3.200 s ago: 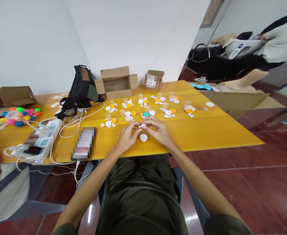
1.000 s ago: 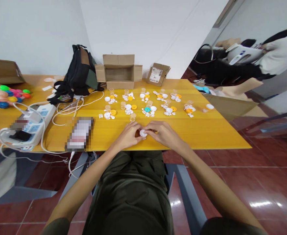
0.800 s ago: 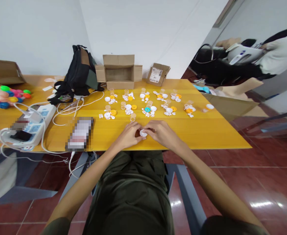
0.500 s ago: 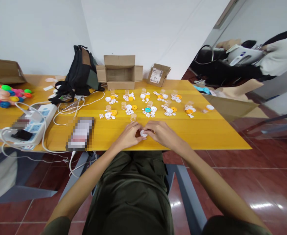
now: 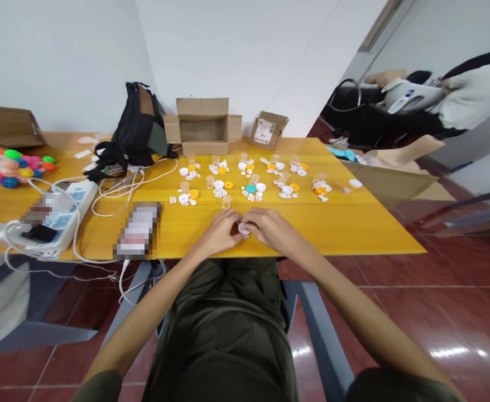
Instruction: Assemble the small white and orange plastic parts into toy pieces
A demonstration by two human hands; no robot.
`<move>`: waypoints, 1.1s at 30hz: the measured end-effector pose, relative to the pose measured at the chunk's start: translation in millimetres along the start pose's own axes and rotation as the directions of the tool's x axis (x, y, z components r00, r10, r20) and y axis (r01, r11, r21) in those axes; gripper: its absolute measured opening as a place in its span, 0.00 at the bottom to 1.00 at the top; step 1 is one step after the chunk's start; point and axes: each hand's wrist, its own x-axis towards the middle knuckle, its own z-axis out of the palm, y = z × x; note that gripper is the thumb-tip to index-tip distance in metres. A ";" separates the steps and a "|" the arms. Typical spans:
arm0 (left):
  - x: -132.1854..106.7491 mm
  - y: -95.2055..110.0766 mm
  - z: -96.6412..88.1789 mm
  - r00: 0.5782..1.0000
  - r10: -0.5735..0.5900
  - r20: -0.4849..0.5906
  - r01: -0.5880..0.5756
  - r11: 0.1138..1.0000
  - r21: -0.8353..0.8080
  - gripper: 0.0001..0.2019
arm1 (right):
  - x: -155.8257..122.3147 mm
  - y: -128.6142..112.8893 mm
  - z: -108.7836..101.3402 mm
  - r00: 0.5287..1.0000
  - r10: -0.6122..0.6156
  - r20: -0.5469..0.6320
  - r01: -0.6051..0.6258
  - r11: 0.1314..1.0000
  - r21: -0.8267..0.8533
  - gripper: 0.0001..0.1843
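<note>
Near the table's front edge, my left hand (image 5: 221,233) and my right hand (image 5: 269,228) meet around a small round white plastic part (image 5: 243,228). Fingers of both hands are closed on it, and they cover much of its outline. Just beyond my left hand stands a clear plastic cup (image 5: 226,201). Further back lie several small groups of parts: a teal disc (image 5: 250,189), an orange disc (image 5: 228,185), a white disc (image 5: 260,187) and white perforated pieces (image 5: 220,193). A clear container with a white lid (image 5: 355,183) lies at the right of these groups.
A blurred phone (image 5: 138,230) and a white power strip (image 5: 67,215) with cables lie to the left. Behind are a black backpack (image 5: 138,120), an open carton (image 5: 203,148) and a smaller box (image 5: 269,129). A person's sleeve (image 5: 475,95) shows at far right.
The view has shifted slightly. Both hands stay together around the white part, with hardly any visible movement of the fingers.
</note>
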 end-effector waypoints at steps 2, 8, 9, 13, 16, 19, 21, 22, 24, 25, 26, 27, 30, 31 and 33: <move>-0.9 -0.6 -0.1 1.000 -0.005 -0.015 0.005 1.000 -0.013 0.06 | -2.9 3.7 3.9 0.998 0.030 -0.053 -0.024 0.994 0.109 0.08; -2.9 -2.2 -2.0 0.998 -0.010 -0.063 0.000 0.988 -0.157 0.07 | -19.4 21.8 24.9 0.900 0.382 -0.208 -0.195 0.782 0.591 0.18; -3.1 -2.5 -3.0 0.997 -0.021 -0.071 0.007 0.981 -0.194 0.07 | -21.0 22.8 28.4 0.896 0.414 -0.158 -0.213 0.716 0.665 0.22; -4.0 -5.1 -6.9 0.990 -0.088 -0.111 0.048 0.947 -0.319 0.13 | -19.2 16.2 40.5 0.908 0.418 0.016 -0.232 0.472 0.851 0.26; -3.9 -8.3 -6.6 0.983 -0.121 -0.140 0.050 0.902 -0.429 0.15 | -13.0 7.8 47.4 0.893 0.449 0.034 -0.202 0.333 0.921 0.26; -3.4 -10.5 -4.7 0.979 -0.131 -0.156 0.036 0.864 -0.502 0.16 | -8.5 3.1 50.9 0.863 0.504 0.036 -0.179 0.237 0.955 0.27; -3.4 -11.0 -4.3 0.978 -0.135 -0.159 0.034 0.856 -0.516 0.16 | -7.7 2.0 51.3 0.854 0.518 0.043 -0.173 0.205 0.963 0.28; -3.7 -11.0 -4.5 0.978 -0.137 -0.158 0.037 0.857 -0.514 0.16 | -7.7 1.8 51.3 0.853 0.520 0.044 -0.171 0.199 0.965 0.28; -4.5 -10.7 -5.3 0.978 -0.143 -0.152 0.048 0.864 -0.501 0.16 | -8.3 1.6 51.2 0.854 0.519 0.043 -0.173 0.205 0.963 0.28; -5.0 -10.3 -5.7 0.978 -0.144 -0.150 0.053 0.869 -0.493 0.16 | -8.5 1.5 51.2 0.856 0.515 0.041 -0.175 0.214 0.961 0.27; -5.5 -9.8 -6.0 0.979 -0.144 -0.147 0.056 0.873 -0.484 0.15 | -8.6 1.4 51.3 0.858 0.513 0.038 -0.177 0.224 0.958 0.27; -6.0 -9.3 -6.2 0.979 -0.142 -0.146 0.056 0.878 -0.476 0.15 | -8.6 1.3 51.5 0.859 0.511 0.034 -0.176 0.234 0.956 0.27; -7.1 -7.0 -6.0 0.978 -0.125 -0.167 0.037 0.892 -0.450 0.15 | -8.1 0.9 52.0 0.860 0.510 0.012 -0.163 0.252 0.954 0.27; -7.3 -6.3 -5.8 0.976 -0.115 -0.183 0.023 0.898 -0.439 0.14 | -8.0 0.7 52.1 0.860 0.511 0.006 -0.156 0.251 0.955 0.27; -7.6 -5.3 -5.4 0.972 -0.089 -0.219 -0.012 0.906 -0.423 0.13 | -8.1 0.4 52.4 0.859 0.512 -0.002 -0.141 0.242 0.960 0.26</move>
